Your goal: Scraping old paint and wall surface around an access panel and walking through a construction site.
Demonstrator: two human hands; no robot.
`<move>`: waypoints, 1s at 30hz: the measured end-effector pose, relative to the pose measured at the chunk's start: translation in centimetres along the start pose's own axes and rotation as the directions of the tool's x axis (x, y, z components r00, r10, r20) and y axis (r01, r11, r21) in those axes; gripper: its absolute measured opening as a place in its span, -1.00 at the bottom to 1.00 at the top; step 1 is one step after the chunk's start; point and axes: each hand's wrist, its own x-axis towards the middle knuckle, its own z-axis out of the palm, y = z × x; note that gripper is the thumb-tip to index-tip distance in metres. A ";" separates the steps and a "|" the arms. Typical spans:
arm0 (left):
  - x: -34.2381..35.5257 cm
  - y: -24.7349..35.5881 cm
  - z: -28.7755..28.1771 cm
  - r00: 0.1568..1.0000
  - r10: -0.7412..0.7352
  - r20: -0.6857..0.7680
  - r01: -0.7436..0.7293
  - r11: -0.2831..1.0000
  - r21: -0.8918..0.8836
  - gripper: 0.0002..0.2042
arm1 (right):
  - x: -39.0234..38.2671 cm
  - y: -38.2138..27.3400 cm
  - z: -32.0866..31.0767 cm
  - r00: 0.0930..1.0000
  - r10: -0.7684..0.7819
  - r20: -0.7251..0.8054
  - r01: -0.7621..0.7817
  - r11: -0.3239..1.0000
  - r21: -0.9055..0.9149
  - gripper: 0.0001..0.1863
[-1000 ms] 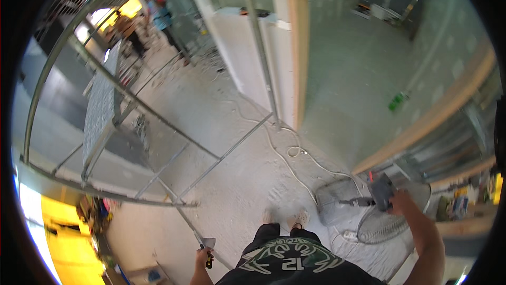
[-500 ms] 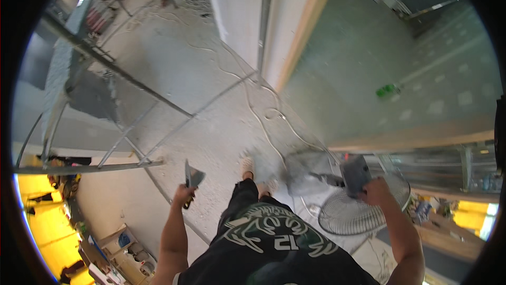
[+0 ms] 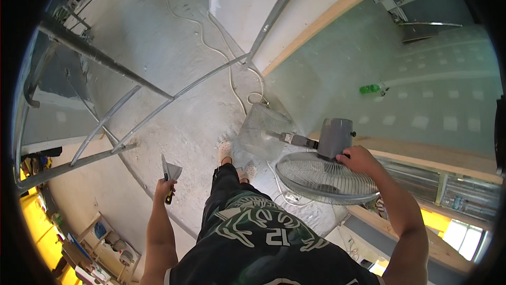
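The fan (image 3: 311, 170) stands near your feet (image 3: 225, 153) and is already grasped, your right hand (image 3: 360, 159) gripping its grey housing (image 3: 335, 138), your left hand (image 3: 165, 188) holding a scraper (image 3: 173, 170); what work remains does not show.

Taking the torso (image 3: 271, 240) as the dial's centre, I'm seeing the left hand (image 3: 165, 188) sitting at ten o'clock, its fingers (image 3: 168, 183) curling into a grip, the left forearm (image 3: 161, 229) pointing toward twelve. The right hand (image 3: 361, 159) is gripping at half past one, the right elbow (image 3: 414, 227) bending outward and the right forearm (image 3: 387, 187) slanting toward eleven. Both legs (image 3: 227, 190) are stretching toward eleven, the left foot (image 3: 225, 153) standing ahead of the right.
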 end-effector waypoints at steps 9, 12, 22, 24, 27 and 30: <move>-4.8 -9.4 -4.1 0.953 -0.186 -0.237 0.072 0.905 -0.420 -0.79 | 12.5 -7.1 -6.8 0.995 -0.068 0.066 0.065 0.997 0.047 -0.51; -9.0 -13.9 -3.3 0.933 -0.253 -0.256 0.085 0.847 -0.525 -0.79 | 15.2 -9.3 -8.4 0.993 -0.045 0.113 0.035 0.995 0.092 -0.50; -21.0 -25.6 9.3 0.833 -0.467 -0.296 0.079 0.630 -0.773 -0.76 | 27.5 -6.9 -14.2 0.982 -0.043 0.185 -0.037 0.911 0.411 -0.60; -21.7 -28.0 12.8 0.819 -0.476 -0.320 0.028 0.590 -0.807 -0.75 | 30.7 -5.2 -14.9 0.966 -0.137 0.219 0.007 0.862 0.508 -0.58; -22.8 -29.0 18.0 0.819 -0.494 -0.292 0.016 0.529 -0.849 -0.74 | 31.5 -7.0 -14.3 0.970 -0.223 0.097 0.100 0.729 0.677 -0.56; -23.6 -27.5 22.3 0.811 -0.501 -0.300 0.028 0.546 -0.837 -0.77 | 31.5 -9.9 -13.8 0.951 -0.301 0.068 0.199 0.766 0.612 -0.57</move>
